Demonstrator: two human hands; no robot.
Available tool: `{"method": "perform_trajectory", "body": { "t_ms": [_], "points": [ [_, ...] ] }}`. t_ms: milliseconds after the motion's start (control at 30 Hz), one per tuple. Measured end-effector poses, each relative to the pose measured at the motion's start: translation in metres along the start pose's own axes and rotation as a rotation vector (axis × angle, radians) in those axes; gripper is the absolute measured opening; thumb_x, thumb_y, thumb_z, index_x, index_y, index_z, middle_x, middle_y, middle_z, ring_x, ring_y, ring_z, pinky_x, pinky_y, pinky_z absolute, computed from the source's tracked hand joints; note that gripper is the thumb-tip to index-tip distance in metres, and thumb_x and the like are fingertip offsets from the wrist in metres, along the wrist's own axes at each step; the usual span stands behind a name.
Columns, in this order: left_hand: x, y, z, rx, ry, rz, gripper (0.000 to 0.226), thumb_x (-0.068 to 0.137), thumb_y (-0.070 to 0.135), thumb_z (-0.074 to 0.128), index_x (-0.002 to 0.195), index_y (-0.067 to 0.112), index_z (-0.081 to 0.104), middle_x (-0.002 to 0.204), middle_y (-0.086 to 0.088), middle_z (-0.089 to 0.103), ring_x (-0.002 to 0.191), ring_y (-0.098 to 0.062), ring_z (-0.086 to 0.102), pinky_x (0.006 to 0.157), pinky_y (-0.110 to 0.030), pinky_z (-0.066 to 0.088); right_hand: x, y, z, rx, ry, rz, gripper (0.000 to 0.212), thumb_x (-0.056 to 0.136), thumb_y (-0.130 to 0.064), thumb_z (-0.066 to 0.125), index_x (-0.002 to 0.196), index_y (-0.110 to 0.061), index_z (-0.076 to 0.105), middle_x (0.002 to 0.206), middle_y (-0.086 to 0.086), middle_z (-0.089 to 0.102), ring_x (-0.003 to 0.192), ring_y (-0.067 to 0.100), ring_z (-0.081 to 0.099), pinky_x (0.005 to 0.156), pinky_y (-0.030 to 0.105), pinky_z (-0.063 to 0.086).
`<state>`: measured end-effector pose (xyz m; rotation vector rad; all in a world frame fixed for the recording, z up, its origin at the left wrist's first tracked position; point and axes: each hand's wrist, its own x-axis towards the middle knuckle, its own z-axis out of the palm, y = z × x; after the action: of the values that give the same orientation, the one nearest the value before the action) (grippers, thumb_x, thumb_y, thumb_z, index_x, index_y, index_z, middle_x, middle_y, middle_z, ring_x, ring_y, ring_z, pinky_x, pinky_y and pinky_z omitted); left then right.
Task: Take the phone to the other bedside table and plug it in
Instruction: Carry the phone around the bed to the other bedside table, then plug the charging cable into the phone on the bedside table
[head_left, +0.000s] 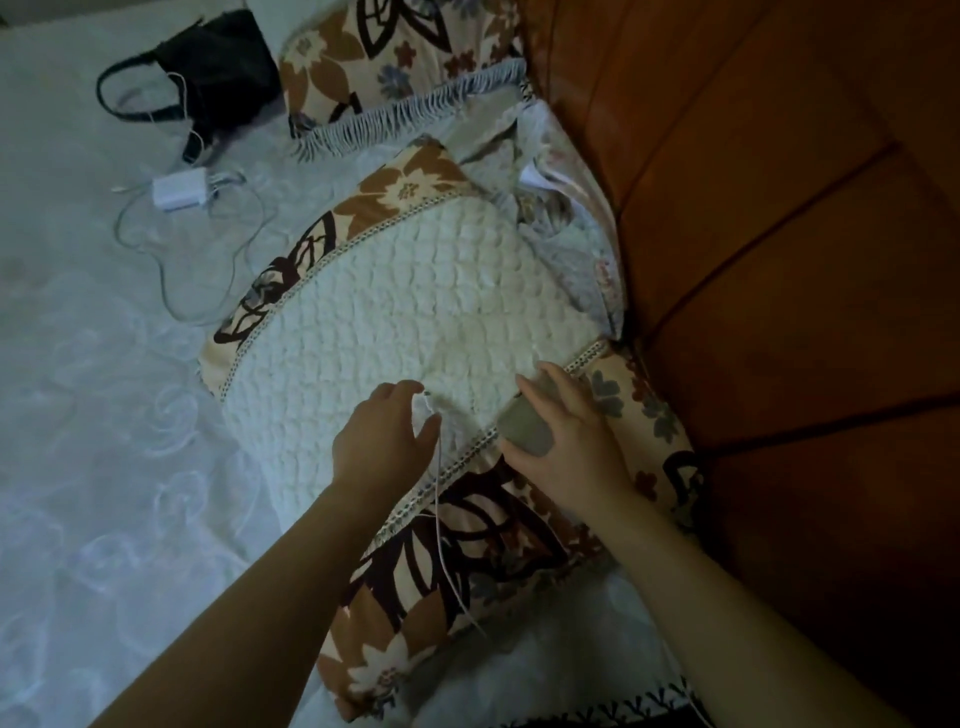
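Observation:
A grey phone (525, 427) lies on a pillow (415, 312) with a white quilted middle and a floral border. My right hand (566, 441) rests over the phone with its fingers spread around it. My left hand (387, 434) pinches the plug end of a thin white charging cable (440, 499) a short way left of the phone. The cable trails back toward me across the pillow's floral edge. Plug and phone are apart.
A second floral pillow (395, 67) lies at the top beside a brown padded headboard (779, 234). On the pale bedsheet (104, 415) at upper left sit a white charger block (179, 190) with tangled cords and a black bag (208, 62).

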<state>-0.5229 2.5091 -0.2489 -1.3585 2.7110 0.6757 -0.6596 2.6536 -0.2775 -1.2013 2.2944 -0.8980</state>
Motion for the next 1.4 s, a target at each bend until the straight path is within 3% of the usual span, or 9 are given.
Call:
{"method": "perform_trajectory", "body": {
  "t_ms": [233, 500, 767, 867, 1000, 1167, 1400],
  "points": [
    [0.007, 0.003, 0.026, 0.019, 0.039, -0.089, 0.038, 0.08, 0.042, 0.06, 0.112, 0.023, 0.053, 0.115, -0.003, 0.055, 0.097, -0.024, 0.055, 0.061, -0.032, 0.041, -0.006, 0.021, 0.026, -0.135, -0.093, 0.021, 0.068, 0.076, -0.039, 0.068, 0.136, -0.02, 0.04, 0.149, 0.006, 0.031, 0.134, 0.027, 0.029, 0.105, 0.045, 0.034],
    [-0.005, -0.002, 0.03, 0.003, 0.026, -0.004, 0.034, 0.086, 0.028, 0.055, 0.12, 0.024, 0.054, 0.121, -0.001, 0.055, 0.104, -0.02, 0.051, 0.065, -0.029, 0.041, -0.03, 0.034, 0.026, -0.169, -0.001, 0.256, 0.094, 0.065, -0.053, 0.074, 0.14, -0.022, 0.027, 0.145, 0.004, 0.031, 0.131, 0.027, 0.028, 0.104, 0.045, 0.033],
    [-0.013, 0.005, 0.029, -0.115, -0.013, 0.094, 0.028, 0.087, 0.015, 0.052, 0.114, 0.022, 0.06, 0.109, -0.003, 0.063, 0.089, -0.021, 0.06, 0.066, -0.028, 0.044, -0.029, 0.031, 0.028, -0.166, -0.017, 0.273, 0.09, 0.068, -0.048, 0.073, 0.141, -0.018, 0.027, 0.139, 0.007, 0.037, 0.125, 0.027, 0.03, 0.101, 0.042, 0.034],
    [-0.017, 0.014, 0.021, -0.191, -0.071, 0.144, 0.028, 0.086, 0.013, 0.054, 0.112, 0.023, 0.061, 0.106, 0.0, 0.063, 0.079, -0.014, 0.061, 0.065, -0.028, 0.048, -0.032, 0.028, 0.02, -0.102, -0.006, 0.245, 0.088, 0.067, -0.045, 0.074, 0.138, -0.018, 0.031, 0.135, 0.005, 0.038, 0.122, 0.026, 0.033, 0.098, 0.042, 0.038],
    [-0.03, 0.028, 0.005, -0.236, -0.114, 0.263, 0.031, 0.083, 0.012, 0.061, 0.111, 0.026, 0.062, 0.103, 0.008, 0.062, 0.073, -0.004, 0.06, 0.065, -0.019, 0.048, -0.048, 0.018, 0.004, 0.079, 0.052, 0.201, 0.09, 0.064, -0.042, 0.078, 0.139, -0.019, 0.033, 0.133, 0.003, 0.04, 0.121, 0.019, 0.035, 0.093, 0.025, 0.035],
    [-0.051, 0.038, -0.023, -0.252, -0.153, 0.426, 0.031, 0.083, 0.016, 0.062, 0.112, 0.026, 0.062, 0.104, 0.008, 0.061, 0.078, -0.003, 0.059, 0.07, -0.022, 0.052, -0.076, -0.014, -0.014, 0.149, 0.156, 0.209, 0.091, 0.061, -0.045, 0.079, 0.138, -0.023, 0.035, 0.129, -0.009, 0.037, 0.116, 0.0, 0.029, 0.086, -0.003, 0.02],
    [-0.089, 0.027, -0.065, -0.234, -0.175, 0.692, 0.032, 0.084, 0.015, 0.06, 0.113, 0.028, 0.062, 0.104, 0.003, 0.063, 0.08, -0.006, 0.059, 0.068, -0.028, 0.055, -0.137, -0.073, -0.021, 0.13, 0.297, 0.242, 0.094, 0.06, -0.044, 0.081, 0.138, -0.02, 0.037, 0.125, -0.015, 0.033, 0.112, -0.01, 0.024, 0.088, -0.006, 0.017]
  ]
}}
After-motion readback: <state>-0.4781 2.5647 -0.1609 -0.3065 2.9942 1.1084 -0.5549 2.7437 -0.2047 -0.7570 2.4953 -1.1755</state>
